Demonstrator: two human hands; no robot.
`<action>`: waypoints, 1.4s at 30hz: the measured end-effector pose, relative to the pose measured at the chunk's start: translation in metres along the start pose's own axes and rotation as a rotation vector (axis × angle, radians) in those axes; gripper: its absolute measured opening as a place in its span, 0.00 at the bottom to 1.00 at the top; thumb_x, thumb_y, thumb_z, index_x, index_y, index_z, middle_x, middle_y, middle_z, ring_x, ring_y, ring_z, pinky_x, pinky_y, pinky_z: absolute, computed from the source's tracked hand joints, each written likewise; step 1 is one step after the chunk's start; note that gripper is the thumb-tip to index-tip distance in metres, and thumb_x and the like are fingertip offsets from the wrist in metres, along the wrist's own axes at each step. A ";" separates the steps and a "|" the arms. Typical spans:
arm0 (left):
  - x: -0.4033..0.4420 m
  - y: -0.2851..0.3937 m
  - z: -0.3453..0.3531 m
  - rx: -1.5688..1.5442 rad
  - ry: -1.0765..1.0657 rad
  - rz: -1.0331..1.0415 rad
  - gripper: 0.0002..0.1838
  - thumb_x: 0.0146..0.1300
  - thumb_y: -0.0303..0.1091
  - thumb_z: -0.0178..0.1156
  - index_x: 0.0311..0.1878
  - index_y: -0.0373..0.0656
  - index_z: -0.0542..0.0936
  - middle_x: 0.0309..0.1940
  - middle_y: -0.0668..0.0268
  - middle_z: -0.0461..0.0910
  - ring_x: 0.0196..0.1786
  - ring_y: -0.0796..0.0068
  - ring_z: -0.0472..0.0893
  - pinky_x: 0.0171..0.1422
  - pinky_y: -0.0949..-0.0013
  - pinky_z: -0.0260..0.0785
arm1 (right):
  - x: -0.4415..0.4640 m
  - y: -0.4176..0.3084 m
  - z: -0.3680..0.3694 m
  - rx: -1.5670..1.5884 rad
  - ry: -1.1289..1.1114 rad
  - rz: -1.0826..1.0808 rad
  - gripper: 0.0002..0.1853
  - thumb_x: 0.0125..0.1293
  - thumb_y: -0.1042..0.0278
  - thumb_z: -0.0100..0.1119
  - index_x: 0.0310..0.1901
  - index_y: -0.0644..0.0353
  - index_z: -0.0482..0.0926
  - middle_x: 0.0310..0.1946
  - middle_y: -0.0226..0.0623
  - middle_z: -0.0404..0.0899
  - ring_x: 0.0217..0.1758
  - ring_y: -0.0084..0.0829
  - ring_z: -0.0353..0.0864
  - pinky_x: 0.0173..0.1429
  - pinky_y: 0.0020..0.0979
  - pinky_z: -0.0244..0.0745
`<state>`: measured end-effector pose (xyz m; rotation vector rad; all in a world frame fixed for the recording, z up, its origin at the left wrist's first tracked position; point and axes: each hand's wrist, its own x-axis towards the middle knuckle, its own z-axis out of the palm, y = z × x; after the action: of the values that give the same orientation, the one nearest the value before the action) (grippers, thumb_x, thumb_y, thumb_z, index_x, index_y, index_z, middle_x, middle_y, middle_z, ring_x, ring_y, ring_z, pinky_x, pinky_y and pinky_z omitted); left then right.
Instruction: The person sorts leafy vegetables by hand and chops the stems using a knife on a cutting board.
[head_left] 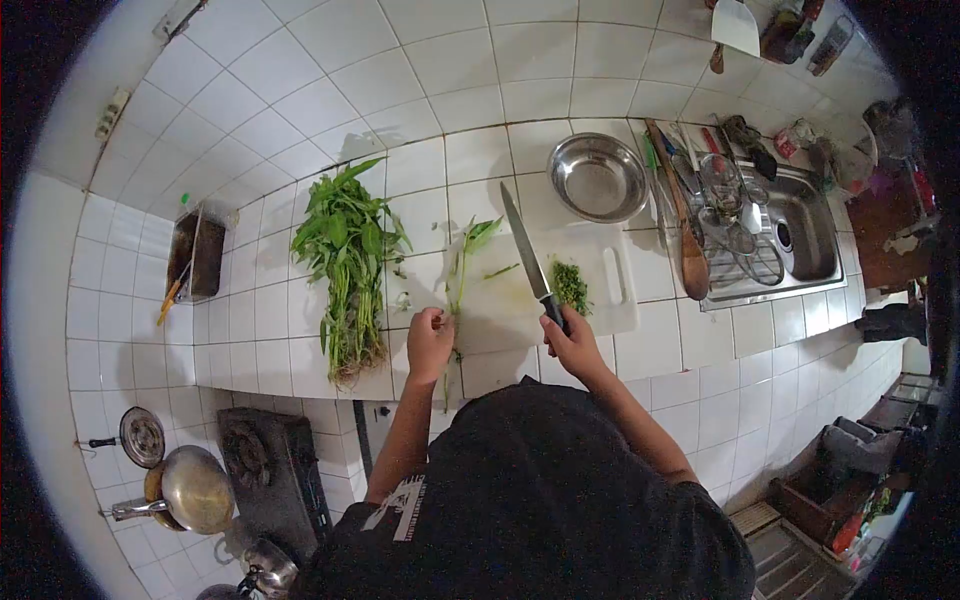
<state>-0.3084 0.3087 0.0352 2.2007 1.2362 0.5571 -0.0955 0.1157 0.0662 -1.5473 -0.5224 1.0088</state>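
Note:
My right hand (570, 342) grips the black handle of a kitchen knife (525, 245), its long blade pointing up and away from me over the cutting board. My left hand (429, 345) is closed, fingers curled, beside the board's left edge; what its fingertips pinch is too small to make out. A leafy green stalk (462, 262) lies right next to that hand, across the left side of the white cutting board (612, 310). Chopped greens (570, 288) form a small pile near the knife handle. One short cut stem (501, 271) rests left of the blade.
A large rooted bunch of leafy greens (350, 250) lies on the tiled counter at left. Behind the board stands a steel bowl (598, 178). Utensils, including a wooden spoon (694, 262), crowd the sink (812, 240) at right. A stove (265, 455) sits lower left.

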 end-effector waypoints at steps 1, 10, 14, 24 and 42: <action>0.003 0.001 -0.001 0.001 0.002 0.002 0.13 0.63 0.36 0.67 0.45 0.38 0.80 0.36 0.56 0.80 0.41 0.57 0.82 0.49 0.58 0.74 | 0.001 0.000 0.001 -0.022 -0.007 -0.006 0.17 0.73 0.52 0.61 0.41 0.60 0.76 0.23 0.28 0.74 0.23 0.20 0.73 0.28 0.28 0.71; 0.035 0.020 0.003 0.029 -0.074 0.008 0.11 0.63 0.36 0.66 0.44 0.40 0.81 0.36 0.57 0.80 0.40 0.58 0.83 0.45 0.58 0.75 | -0.003 -0.002 -0.003 -0.346 -0.058 -0.119 0.19 0.72 0.52 0.60 0.43 0.63 0.76 0.22 0.40 0.74 0.27 0.37 0.78 0.35 0.43 0.71; 0.042 0.017 0.011 0.087 -0.113 0.044 0.12 0.61 0.36 0.67 0.43 0.39 0.81 0.36 0.57 0.81 0.38 0.55 0.83 0.45 0.55 0.75 | -0.010 -0.021 -0.009 -0.640 -0.179 -0.156 0.19 0.71 0.51 0.59 0.51 0.59 0.76 0.31 0.52 0.83 0.37 0.58 0.83 0.43 0.53 0.75; 0.065 0.017 0.014 0.147 -0.296 -0.029 0.12 0.54 0.37 0.68 0.35 0.37 0.83 0.32 0.51 0.85 0.40 0.50 0.85 0.47 0.54 0.77 | -0.019 -0.017 -0.004 -0.625 -0.204 -0.125 0.20 0.71 0.52 0.58 0.56 0.56 0.74 0.32 0.53 0.84 0.40 0.58 0.85 0.46 0.53 0.77; 0.073 0.036 0.031 -0.074 -0.146 -0.101 0.12 0.53 0.37 0.67 0.35 0.38 0.86 0.31 0.55 0.87 0.37 0.58 0.87 0.45 0.61 0.78 | -0.050 -0.016 -0.002 -0.638 -0.172 -0.078 0.24 0.69 0.64 0.57 0.66 0.54 0.66 0.33 0.58 0.84 0.40 0.61 0.84 0.44 0.57 0.77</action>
<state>-0.2317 0.3485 0.0411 2.0655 1.2223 0.3877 -0.1169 0.0791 0.0965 -1.9809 -1.0950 0.9684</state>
